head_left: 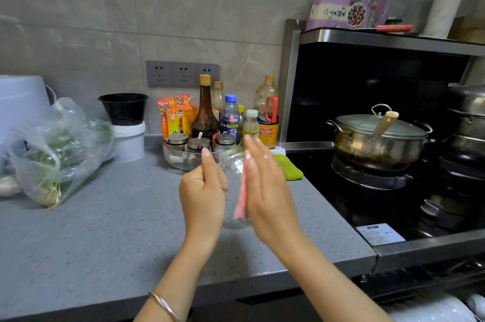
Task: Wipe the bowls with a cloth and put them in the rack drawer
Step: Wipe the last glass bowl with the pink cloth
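Note:
A clear glass bowl [234,185] stands on edge above the grey counter, between my two hands. My left hand [203,191] grips its left rim, thumb up and fingers curled round the glass. My right hand [267,190] lies flat with straight fingers and presses a pink cloth [242,199] against the bowl's right side. Most of the cloth is hidden behind my right palm. At the bottom right, white bowls [433,308] lie in the open rack drawer [420,279] below the stove.
Behind the hands stand a glass tray of condiment jars [199,149] and several sauce bottles [207,109]. A green cloth [290,166] lies by the stove. A lidded pot [378,138] sits on the burner at right. A plastic bag of greens [52,151] lies at left.

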`<state>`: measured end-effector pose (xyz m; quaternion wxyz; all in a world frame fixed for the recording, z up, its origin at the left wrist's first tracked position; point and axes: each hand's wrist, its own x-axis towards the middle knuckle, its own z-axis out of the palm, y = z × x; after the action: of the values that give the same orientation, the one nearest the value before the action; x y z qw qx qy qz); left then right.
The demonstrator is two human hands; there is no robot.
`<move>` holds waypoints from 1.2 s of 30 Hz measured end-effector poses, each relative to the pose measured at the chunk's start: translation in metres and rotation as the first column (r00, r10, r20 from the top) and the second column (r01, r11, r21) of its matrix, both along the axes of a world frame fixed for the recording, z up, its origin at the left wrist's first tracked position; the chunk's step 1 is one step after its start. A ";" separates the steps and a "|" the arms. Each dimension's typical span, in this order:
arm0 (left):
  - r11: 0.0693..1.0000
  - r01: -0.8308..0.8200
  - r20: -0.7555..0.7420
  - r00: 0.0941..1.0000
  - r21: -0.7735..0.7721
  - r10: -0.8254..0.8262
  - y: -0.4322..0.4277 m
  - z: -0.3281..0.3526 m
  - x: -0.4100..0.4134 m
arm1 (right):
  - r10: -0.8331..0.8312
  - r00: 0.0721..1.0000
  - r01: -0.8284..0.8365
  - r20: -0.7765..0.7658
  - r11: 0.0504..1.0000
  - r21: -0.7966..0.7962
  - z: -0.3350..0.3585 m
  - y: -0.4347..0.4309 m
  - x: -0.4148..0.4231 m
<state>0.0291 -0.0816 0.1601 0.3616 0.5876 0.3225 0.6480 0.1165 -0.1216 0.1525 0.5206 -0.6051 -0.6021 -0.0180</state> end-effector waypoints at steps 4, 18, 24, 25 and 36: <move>1.000 0.005 -0.049 0.999 0.012 -0.004 -0.003 -0.001 -0.001 | -0.073 0.972 0.047 0.223 0.992 0.119 -0.005 0.003 -0.005; 0.962 0.249 0.033 0.968 -0.109 -0.247 0.002 0.000 -0.028 | 0.287 0.856 -0.265 -0.430 0.958 0.112 0.021 -0.011 0.020; 0.934 0.338 -0.151 0.923 -0.117 -0.353 0.003 0.012 -0.030 | 0.288 0.901 -0.302 -0.324 0.953 0.010 0.036 -0.018 0.026; 0.926 0.362 -0.197 0.905 -0.106 -0.376 0.001 0.016 -0.028 | 0.269 0.925 -0.283 -0.269 0.959 -0.014 0.038 -0.019 0.025; 0.993 0.094 -0.097 0.990 -0.077 -0.101 -0.004 -0.001 -0.014 | 0.046 0.992 -0.049 -0.114 0.999 -0.017 -0.004 -0.010 0.013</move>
<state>0.0152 -0.0855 0.1593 0.3971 0.6213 0.3343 0.5870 0.1299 -0.1315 0.1485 0.5484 -0.5957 -0.5858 0.0349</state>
